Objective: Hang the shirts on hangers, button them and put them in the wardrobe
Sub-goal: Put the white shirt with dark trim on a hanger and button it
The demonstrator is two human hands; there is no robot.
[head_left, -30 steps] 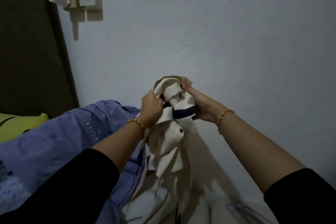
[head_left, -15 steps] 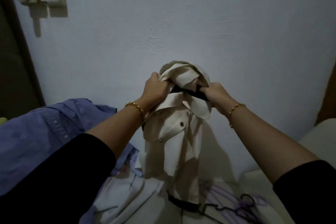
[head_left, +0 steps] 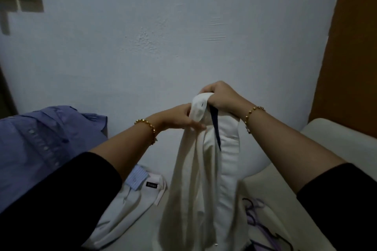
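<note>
A cream shirt [head_left: 206,185] with a dark navy collar band hangs down in front of the wall, held up at its top. My right hand [head_left: 221,98] grips the bunched collar from above. My left hand [head_left: 183,118] pinches the cloth just below the collar on the left side. Both wrists carry gold bead bracelets. Below the shirt, at the lower right, several hangers [head_left: 257,216], lilac and dark, lie on the pale surface. No hanger shows inside the shirt.
A blue striped shirt [head_left: 40,144] is draped at the left. A white shirt [head_left: 130,206] with a light blue collar lies below my left arm. A cream cushion [head_left: 334,149] sits at the right under a brown wooden panel [head_left: 350,47]. The wall stands close ahead.
The view has swung to the right and down. The cream shirt now hangs longer and narrower, its buttoned front turned away, and my right hand has shifted to the top of the collar.
</note>
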